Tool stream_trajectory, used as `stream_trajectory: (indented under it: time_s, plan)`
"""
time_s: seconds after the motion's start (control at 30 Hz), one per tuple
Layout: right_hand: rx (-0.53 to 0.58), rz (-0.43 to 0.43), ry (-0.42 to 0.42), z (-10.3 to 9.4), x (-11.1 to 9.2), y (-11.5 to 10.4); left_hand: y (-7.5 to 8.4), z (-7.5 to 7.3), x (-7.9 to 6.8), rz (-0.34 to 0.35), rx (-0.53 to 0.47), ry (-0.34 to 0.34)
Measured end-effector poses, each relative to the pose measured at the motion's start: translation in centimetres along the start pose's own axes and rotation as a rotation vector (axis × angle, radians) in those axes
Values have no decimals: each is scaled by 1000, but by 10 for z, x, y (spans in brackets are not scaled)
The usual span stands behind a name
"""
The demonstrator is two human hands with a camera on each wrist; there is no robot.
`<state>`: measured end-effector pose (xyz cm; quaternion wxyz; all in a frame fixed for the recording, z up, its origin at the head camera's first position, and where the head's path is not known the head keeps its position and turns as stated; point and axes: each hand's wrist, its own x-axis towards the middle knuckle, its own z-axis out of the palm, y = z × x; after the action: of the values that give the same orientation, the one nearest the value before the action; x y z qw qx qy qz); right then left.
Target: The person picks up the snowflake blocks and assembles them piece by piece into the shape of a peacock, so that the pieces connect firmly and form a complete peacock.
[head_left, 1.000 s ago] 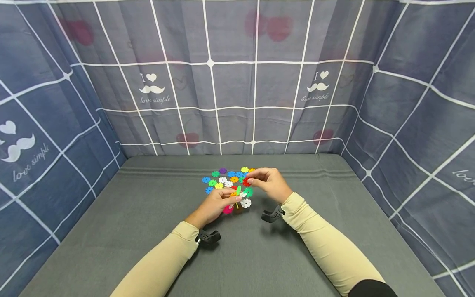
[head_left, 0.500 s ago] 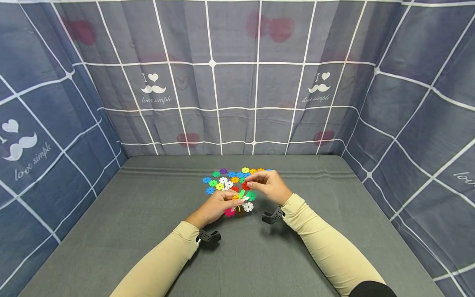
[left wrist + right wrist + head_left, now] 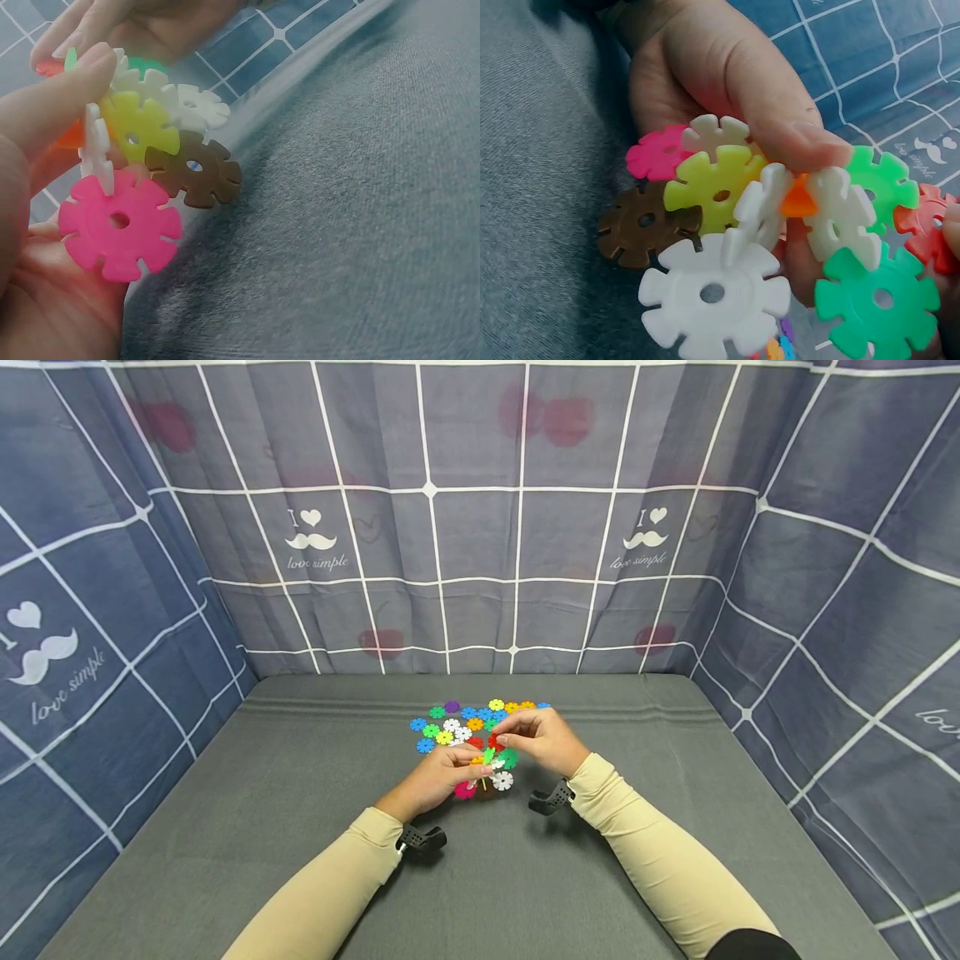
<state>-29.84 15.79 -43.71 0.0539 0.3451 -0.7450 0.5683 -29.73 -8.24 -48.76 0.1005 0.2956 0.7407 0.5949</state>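
Observation:
My left hand (image 3: pixel 435 777) pinches a joined cluster of notched plastic snowflake discs between thumb and fingers. In the left wrist view, a pink disc (image 3: pixel 94 217) and a brown disc (image 3: pixel 214 176) hang on its near side. A yellow disc (image 3: pixel 705 184), several white discs (image 3: pixel 746 300) and a dark green disc (image 3: pixel 900 322) show in the right wrist view. Farther out stands a light green disc (image 3: pixel 892 187). Beside it, my right hand (image 3: pixel 551 742) pinches a red disc (image 3: pixel 919 214), whose edge meets the light green one in this view. The left fingers partly hide an orange disc (image 3: pixel 799 199).
Behind the hands, loose discs in several colours lie spread on the grey cloth-covered table (image 3: pixel 300 860), among them a purple disc (image 3: pixel 452 707) and a blue disc (image 3: pixel 425 745). Checked curtains (image 3: pixel 480 527) enclose the table at the back and sides.
The red disc in my right hand has come slightly down and left, closer to the light green disc. The cluster in my left hand has shifted a little to the right and down.

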Motion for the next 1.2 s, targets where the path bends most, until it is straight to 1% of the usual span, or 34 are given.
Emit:
stream_trajectory:
  time_s: [0.13, 0.23, 0.4, 0.53, 0.7, 0.8, 0.87, 0.93, 1.03, 1.1, 1.2]
  plan:
    - [-18, -16, 3, 3, 0, -2, 0, 2, 0, 10, 17, 2]
    - [-30, -32, 8, 4, 0, -3, 0, 4, 0, 5, -8, 14]
    - [-45, -50, 23, 4, 0, -2, -1, 6, 1, -18, -115, 34]
    - [-49, -42, 30, 4, -1, 0, -2, 5, 1, -34, -207, 42]
    - [-25, 2, 51, 1, -1, 3, -2, 5, 1, -68, -285, 46]
    - [-34, 32, 95, -4, -1, 7, -2, 5, 1, -109, -392, 72]
    - [-75, 53, 130, -9, -1, 11, -2, 4, 2, -126, -466, 100]
    - [-147, 78, 167, -15, -1, 18, -1, 3, 3, -138, -530, 130]
    - [-271, 132, 201, -25, -3, 29, -1, 2, 4, -154, -573, 177]
    - [-366, 177, 196, -31, -5, 37, -1, 2, 5, -172, -589, 215]
    - [-498, 248, 148, -40, -10, 49, -2, 1, 6, -190, -602, 277]
